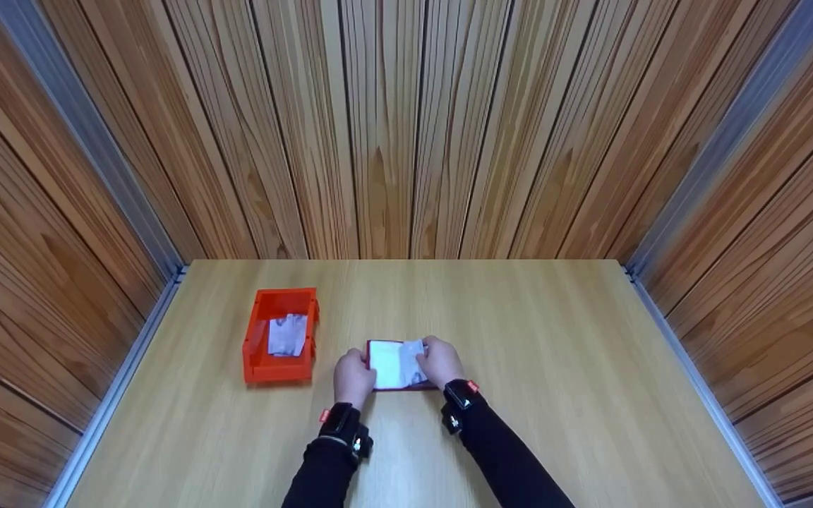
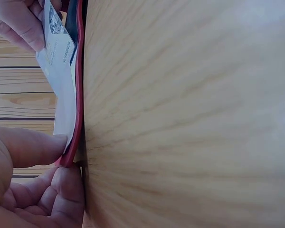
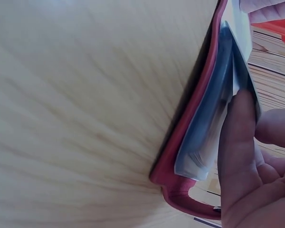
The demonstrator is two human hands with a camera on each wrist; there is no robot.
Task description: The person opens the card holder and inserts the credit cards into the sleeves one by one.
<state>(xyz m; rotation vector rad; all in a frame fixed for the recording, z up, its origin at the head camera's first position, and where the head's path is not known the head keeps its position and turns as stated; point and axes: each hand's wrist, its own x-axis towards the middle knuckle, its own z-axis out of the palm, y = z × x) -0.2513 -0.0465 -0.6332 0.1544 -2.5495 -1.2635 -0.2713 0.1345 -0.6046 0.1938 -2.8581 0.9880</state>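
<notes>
A red wallet-like holder (image 3: 195,102) with a strap (image 3: 180,202) lies on the table, its white inner leaf (image 1: 384,365) facing up. My left hand (image 1: 353,379) pinches the holder's end, thumb on the white leaf and curled fingers beneath. At the other end, my right hand (image 1: 442,362) pinches a printed pale slip (image 2: 57,52) between thumb and finger. That slip stands tilted away from the holder in the right wrist view. Under it sits a bluish leaf or sleeve (image 3: 209,114), whose exact kind I cannot tell.
To the left stands an orange-red bin (image 1: 276,372) with pale paper slips (image 1: 287,335) inside. The wooden table (image 1: 555,395) is bounded by a plank-patterned back wall (image 1: 392,141) and side walls with metal rails (image 1: 703,395).
</notes>
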